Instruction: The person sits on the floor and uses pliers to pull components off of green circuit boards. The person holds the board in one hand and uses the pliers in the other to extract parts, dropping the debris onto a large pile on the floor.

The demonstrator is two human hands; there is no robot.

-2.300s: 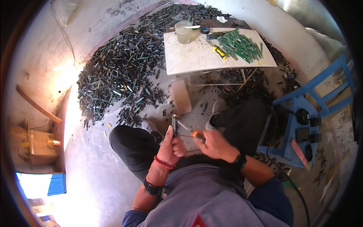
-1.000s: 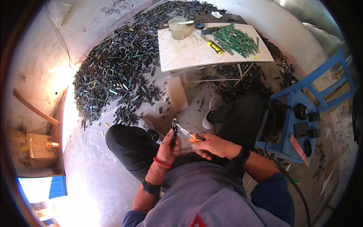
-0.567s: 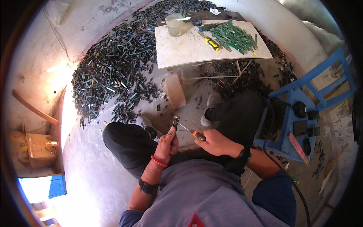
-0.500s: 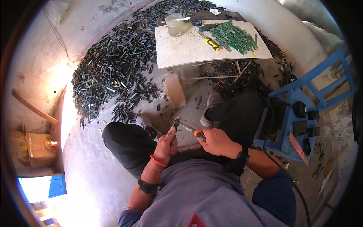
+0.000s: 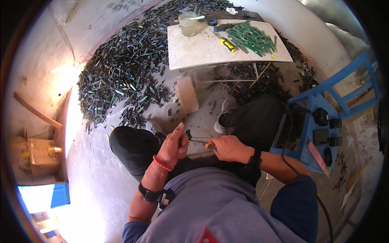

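Observation:
My left hand, in front of my lap, is closed around a small dark strip whose end sticks out beside the thumb. Most of that strip is hidden by the fingers. Facing it, my right hand grips a screwdriver with an orange and black handle. Its thin metal shaft points left and reaches the fingers of my left hand; motion blurs the tip, so I cannot tell exactly what it touches.
A white board ahead holds a cup of cloudy liquid, black tape, a yellow screwdriver and green strips. Dark strips heap on the floor. A blue chair bearing black blocks stands right, a cable beside me.
My left hand has turned and shifted slightly left, its thumb now pointing up, and the dark strip shows at a different angle. The screwdriver and right hand have moved slightly left.

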